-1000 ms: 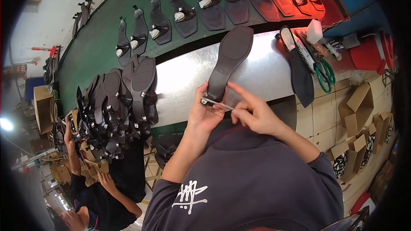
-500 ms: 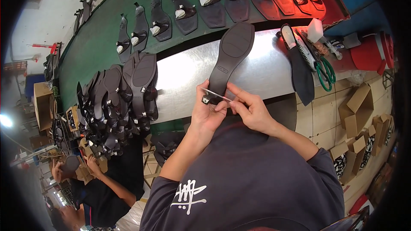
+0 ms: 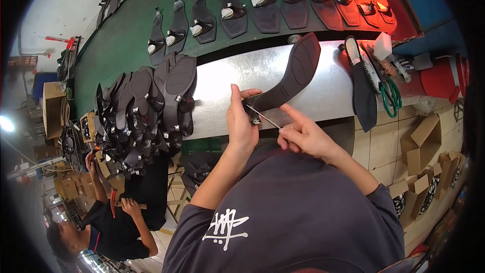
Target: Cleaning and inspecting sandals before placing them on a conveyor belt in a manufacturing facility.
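A black sandal (image 3: 295, 73), sole facing up, is held in front of me over the metal work surface. My left hand (image 3: 241, 124) is closed around its heel end, with the thumb raised along the side. A small shiny piece (image 3: 255, 120) shows at the heel beside my left palm. My right hand (image 3: 305, 136) grips a thin metal rod-like tool (image 3: 268, 119), its tip against the heel end; the index finger stretches toward the sole. The tool's handle is hidden in my fingers, so its exact kind cannot be made out.
Left lies a pile of black sandals (image 3: 139, 96). More sandals (image 3: 231, 12) line the green table (image 3: 131, 35) beyond the metal strip (image 3: 217, 81). Right are green-handled scissors (image 3: 391, 96) and a brush (image 3: 371, 73). A co-worker (image 3: 108, 227) holds a red-headed tool (image 3: 113, 202).
The sandal has tilted, its toe swinging right. The thin tool now slants with its tip at the heel, and my right hand has moved slightly right and down. The co-worker has shifted.
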Motion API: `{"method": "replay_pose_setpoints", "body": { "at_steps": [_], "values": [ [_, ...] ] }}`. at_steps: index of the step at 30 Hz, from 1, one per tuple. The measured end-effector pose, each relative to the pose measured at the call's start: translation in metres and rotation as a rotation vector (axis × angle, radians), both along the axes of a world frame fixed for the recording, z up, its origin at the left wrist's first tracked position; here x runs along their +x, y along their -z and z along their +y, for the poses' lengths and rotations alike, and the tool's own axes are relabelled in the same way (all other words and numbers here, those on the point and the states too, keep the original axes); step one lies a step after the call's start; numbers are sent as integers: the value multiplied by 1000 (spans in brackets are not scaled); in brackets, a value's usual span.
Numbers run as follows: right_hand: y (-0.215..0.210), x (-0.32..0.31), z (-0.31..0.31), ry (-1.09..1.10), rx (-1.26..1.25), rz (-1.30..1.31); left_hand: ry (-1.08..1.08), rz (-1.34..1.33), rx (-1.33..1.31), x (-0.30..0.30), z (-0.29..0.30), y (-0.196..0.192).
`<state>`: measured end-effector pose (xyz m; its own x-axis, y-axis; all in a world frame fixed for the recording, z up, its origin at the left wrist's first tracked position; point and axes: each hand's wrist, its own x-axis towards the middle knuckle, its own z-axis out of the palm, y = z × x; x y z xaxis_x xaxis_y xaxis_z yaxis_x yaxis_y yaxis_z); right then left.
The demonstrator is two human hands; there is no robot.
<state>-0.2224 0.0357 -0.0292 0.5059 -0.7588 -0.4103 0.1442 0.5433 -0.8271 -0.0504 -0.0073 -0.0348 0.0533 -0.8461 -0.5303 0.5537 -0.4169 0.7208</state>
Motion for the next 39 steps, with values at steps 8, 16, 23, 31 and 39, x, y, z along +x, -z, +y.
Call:
{"method": "replay_pose_setpoints", "body": {
  "at_steps": [8, 16, 23, 31, 39],
  "values": [
    [-3, 1, -7, 95, 283, -273, -127, -234, -144, -4, 0, 3],
    [2, 7, -5, 102, -563, 339, -196, -245, -90, -4, -7, -20],
    [-8, 13, -2, 148, -960, 454, -134, -86, -114, 6, -5, -19],
    [-20, 9, -13, 267, -940, 501, -175, 408, 246, 1, -25, -28],
    [-12, 17, -23, 220, -850, 558, -60, 744, 162, -5, -32, -20]
  ]
}}
